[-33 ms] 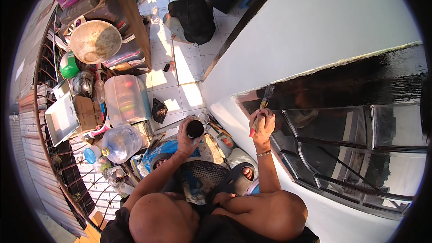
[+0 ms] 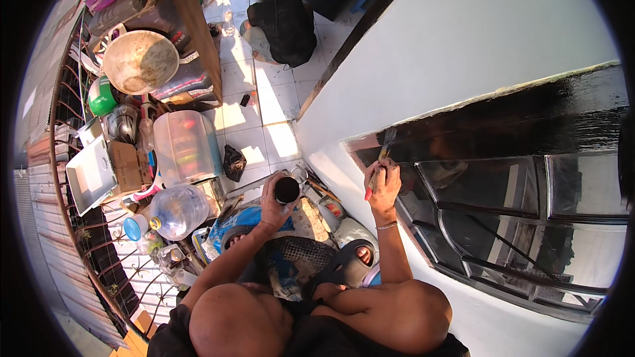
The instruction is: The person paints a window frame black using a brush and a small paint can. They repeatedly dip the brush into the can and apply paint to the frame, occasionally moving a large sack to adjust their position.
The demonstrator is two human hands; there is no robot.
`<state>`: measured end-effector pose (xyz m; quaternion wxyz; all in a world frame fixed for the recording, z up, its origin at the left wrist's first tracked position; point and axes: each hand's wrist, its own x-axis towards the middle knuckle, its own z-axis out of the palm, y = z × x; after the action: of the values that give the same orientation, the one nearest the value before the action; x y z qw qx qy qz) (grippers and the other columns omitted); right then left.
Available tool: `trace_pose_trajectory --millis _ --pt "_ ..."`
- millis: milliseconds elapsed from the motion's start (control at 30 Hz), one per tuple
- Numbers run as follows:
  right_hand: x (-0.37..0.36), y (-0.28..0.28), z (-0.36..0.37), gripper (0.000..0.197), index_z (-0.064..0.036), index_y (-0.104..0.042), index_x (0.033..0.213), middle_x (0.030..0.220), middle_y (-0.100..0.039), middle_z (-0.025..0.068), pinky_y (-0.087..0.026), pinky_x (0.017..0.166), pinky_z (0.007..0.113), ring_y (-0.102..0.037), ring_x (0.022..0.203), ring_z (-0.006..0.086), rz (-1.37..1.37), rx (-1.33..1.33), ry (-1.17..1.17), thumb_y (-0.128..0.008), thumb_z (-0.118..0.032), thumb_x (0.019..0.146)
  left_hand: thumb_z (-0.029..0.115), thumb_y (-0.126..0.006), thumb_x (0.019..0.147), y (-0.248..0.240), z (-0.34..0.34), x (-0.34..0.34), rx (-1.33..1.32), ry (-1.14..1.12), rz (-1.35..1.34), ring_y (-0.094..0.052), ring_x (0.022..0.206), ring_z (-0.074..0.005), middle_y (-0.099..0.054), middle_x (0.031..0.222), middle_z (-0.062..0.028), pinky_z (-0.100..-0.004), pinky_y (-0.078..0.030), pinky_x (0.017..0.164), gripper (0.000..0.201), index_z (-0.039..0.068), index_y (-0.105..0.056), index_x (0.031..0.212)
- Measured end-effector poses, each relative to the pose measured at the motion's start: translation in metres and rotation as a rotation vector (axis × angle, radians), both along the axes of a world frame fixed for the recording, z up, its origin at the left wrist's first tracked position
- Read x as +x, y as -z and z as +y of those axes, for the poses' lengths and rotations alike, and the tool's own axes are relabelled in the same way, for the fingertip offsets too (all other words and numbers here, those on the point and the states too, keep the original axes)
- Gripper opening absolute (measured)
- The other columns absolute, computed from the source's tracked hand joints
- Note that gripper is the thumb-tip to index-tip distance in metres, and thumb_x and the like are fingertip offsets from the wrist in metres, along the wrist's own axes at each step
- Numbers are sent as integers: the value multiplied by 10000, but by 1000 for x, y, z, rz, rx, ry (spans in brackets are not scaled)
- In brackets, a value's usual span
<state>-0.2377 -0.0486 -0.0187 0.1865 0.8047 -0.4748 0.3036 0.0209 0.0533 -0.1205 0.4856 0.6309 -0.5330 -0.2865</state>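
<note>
My left hand (image 2: 272, 203) is closed round a small cup of black paint (image 2: 287, 190), held above the cluttered ground. My right hand (image 2: 383, 188) grips a paintbrush (image 2: 385, 147) by its handle, bristles pointing away from me. The bristles lie against the left end of the dark window frame (image 2: 476, 125), which looks wet and glossy along much of its upper band. Further right, the band has a streaky, paler patch. Below it are glass panes (image 2: 486, 182) divided by dark bars.
A white wall (image 2: 489, 33) borders the frame. On my left stand a large clear plastic bottle (image 2: 182, 213), a translucent bin (image 2: 185, 149), a cardboard box (image 2: 126, 165) and a round basin (image 2: 140, 61) beside a metal railing. Further off, a person (image 2: 284, 26) in black crouches on white tiles.
My right hand has shifted very slightly left, and the brush tip has moved a little left along the frame. My left hand and the cup stay in place.
</note>
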Motion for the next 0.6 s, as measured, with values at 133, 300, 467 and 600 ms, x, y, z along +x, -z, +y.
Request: trace_pose_trajectory --millis 133,300,467,600 --pt "-8 14 14 237 -31 -621 1036 1128 -642 181 -562 744 453 -644 945 377 -12 106 -80 -658 -150 834 169 -894 776 -2 -2 -2 -23 -3 10 -645 1124 -368 -643 1226 -153 -445 -528 958 608 76 -560 1276" --pt "-13 22 2 244 -28 -594 1027 1106 -637 172 -565 726 444 -657 916 368 -36 60 -28 -669 -37 795 160 -892 775 -4 -9 1 -15 1 -3 -641 1133 -366 -639 1234 -154 -442 -527 962 604 71 -562 1273" --pt "-18 28 7 256 -20 -613 1035 1149 -639 192 -559 770 468 -642 956 382 -9 136 -47 -647 -140 811 153 -890 774 -2 -10 -1 -40 -2 35 -644 1126 -361 -643 1225 -152 -436 -528 963 591 68 -568 1263" --pt "-13 0 3 276 -16 -609 1036 1156 -636 197 -558 775 467 -638 966 382 -17 -87 -12 -649 -148 797 135 -889 764 0 -9 0 3 9 20 -623 1169 -374 -622 1273 -160 -442 -521 991 629 70 -555 1293"
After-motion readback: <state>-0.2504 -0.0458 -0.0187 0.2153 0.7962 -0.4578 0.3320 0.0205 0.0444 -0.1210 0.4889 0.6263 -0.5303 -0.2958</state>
